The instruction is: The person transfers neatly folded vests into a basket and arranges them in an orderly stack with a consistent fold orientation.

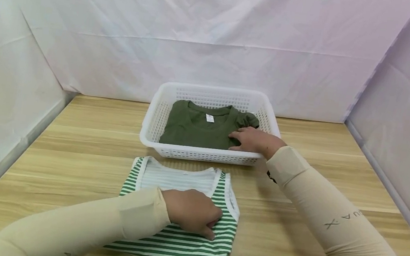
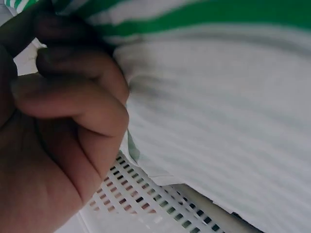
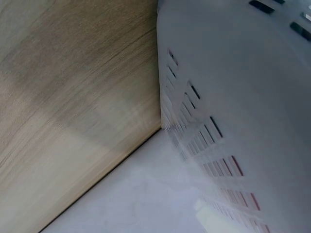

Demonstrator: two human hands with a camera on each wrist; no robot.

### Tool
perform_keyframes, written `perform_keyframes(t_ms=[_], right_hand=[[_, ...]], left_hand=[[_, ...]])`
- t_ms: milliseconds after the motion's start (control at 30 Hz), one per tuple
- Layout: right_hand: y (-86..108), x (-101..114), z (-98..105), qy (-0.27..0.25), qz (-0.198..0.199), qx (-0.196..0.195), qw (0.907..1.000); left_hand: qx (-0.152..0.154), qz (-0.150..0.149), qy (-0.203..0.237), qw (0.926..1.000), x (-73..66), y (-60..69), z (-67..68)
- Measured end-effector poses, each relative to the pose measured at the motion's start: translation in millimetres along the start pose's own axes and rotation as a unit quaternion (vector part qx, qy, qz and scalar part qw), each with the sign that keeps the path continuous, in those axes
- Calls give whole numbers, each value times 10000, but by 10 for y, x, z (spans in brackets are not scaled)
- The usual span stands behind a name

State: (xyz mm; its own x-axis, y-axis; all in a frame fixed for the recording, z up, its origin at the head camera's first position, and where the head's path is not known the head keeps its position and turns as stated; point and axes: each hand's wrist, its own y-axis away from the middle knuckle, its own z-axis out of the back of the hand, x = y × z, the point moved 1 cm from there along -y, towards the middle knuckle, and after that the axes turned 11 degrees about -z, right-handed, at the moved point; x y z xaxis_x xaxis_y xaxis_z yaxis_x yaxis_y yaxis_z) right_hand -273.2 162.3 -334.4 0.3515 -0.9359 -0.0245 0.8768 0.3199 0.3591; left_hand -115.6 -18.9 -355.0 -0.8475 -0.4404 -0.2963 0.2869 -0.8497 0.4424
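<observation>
A dark green T-shirt (image 1: 198, 133) lies folded in a white plastic basket (image 1: 209, 157), its neckline and white label facing up. My right hand (image 1: 251, 140) reaches over the basket's near right rim and rests on the T-shirt's right side, fingers spread. The right wrist view shows only the basket's slotted wall (image 3: 233, 107), not the hand. In front of the basket lies a folded green-and-white striped tank top (image 1: 193, 247). My left hand (image 1: 192, 210) is on it with curled fingers (image 2: 97, 107), seemingly pinching the cloth; the fingertips are partly hidden in shadow.
The wood-grain table (image 1: 84, 129) extends to both sides of the basket. White sheeting (image 1: 218, 30) hangs behind it and along the left and right sides. Beige sleeves (image 1: 336, 223) cover both forearms.
</observation>
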Motion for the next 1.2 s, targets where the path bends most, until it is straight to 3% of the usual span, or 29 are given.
perform_keyframes(t_ms=[200,567,900,1200], right_hand=[[4,-11,-1,-60,-10,-28,10000],[4,-5,-6,-78,-69,55,9999],[9,2,2,-82,-81,26,9999],[0,-10,-12,-122,-99,21,9999]], left_hand=[[-203,-186,-20,9996,-38,-64,-15],[-362,-650,642,9952,-109,-127,-11],[-388,-789,697,9937,-128,-162,6],[-407,-882,385,9945,-134,-125,7]])
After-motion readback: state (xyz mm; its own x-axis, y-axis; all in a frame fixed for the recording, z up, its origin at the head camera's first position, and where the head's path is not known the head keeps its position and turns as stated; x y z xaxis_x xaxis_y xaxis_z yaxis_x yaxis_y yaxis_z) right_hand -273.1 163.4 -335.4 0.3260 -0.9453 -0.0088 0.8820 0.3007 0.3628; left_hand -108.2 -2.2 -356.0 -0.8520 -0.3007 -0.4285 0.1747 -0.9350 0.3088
